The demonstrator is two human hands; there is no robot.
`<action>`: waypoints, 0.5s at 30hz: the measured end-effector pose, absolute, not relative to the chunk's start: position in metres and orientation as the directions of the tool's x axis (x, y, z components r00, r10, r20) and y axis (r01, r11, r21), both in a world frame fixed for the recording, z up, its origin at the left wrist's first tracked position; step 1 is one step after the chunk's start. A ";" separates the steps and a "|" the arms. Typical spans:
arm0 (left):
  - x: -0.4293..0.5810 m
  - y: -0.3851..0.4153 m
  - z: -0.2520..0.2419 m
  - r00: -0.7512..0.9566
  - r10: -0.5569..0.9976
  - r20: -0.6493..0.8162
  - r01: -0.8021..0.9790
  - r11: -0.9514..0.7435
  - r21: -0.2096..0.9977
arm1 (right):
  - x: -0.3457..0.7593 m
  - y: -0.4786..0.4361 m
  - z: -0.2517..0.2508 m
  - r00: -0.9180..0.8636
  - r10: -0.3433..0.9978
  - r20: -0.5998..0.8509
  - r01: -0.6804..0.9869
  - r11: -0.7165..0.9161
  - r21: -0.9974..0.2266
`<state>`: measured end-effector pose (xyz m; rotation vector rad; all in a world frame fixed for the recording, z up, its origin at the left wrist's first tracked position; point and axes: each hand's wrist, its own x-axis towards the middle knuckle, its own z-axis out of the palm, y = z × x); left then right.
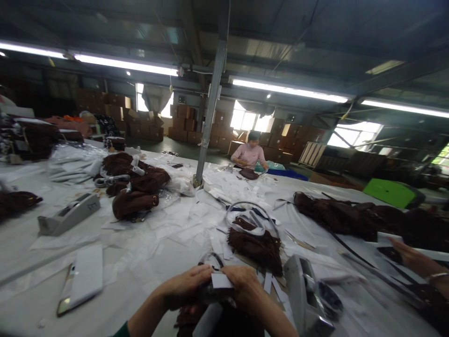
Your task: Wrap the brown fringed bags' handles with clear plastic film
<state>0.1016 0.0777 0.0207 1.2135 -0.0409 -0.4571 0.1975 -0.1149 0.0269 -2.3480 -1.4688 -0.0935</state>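
Observation:
At the bottom centre, my left hand (187, 283) and my right hand (243, 283) are closed on the top of a dark brown bag (185, 318), one from each side. A small white card (220, 281) lies between them near the right fingers. Past my fingertips a dark strap (215, 257) curves up. My fingers partly hide the bag's upper edge, and its lower part runs out of the frame. Just beyond my hands sits a brown fringed bag (257, 243) with pale wrapping around its looped strap.
A grey tape dispenser (301, 290) stands right of my hands, another tape dispenser (70, 213) at left. A phone (66, 290) lies near white paper. Brown bags (135, 203) are piled left. A co-worker's hand (414, 257) is at right; another person (249, 154) sits across the table.

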 end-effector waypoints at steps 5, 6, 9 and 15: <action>0.097 0.083 0.020 0.862 -0.423 -0.279 0.348 0.095 0.933 | 0.191 -0.115 0.027 0.349 0.906 0.240 0.932 -0.310 -0.189; 0.096 0.080 0.020 0.862 -0.426 -0.275 0.352 0.113 0.929 | 0.190 -0.115 0.028 0.347 0.907 0.239 0.933 -0.306 -0.191; 0.095 0.068 0.020 0.916 -0.352 -0.194 0.298 0.273 0.915 | 0.190 -0.116 0.033 0.394 0.880 0.263 0.903 -0.318 -0.288; 0.101 0.058 0.004 0.962 -0.223 -0.160 0.260 0.548 0.795 | 0.184 -0.129 0.037 0.743 0.516 0.427 0.653 -0.415 -0.634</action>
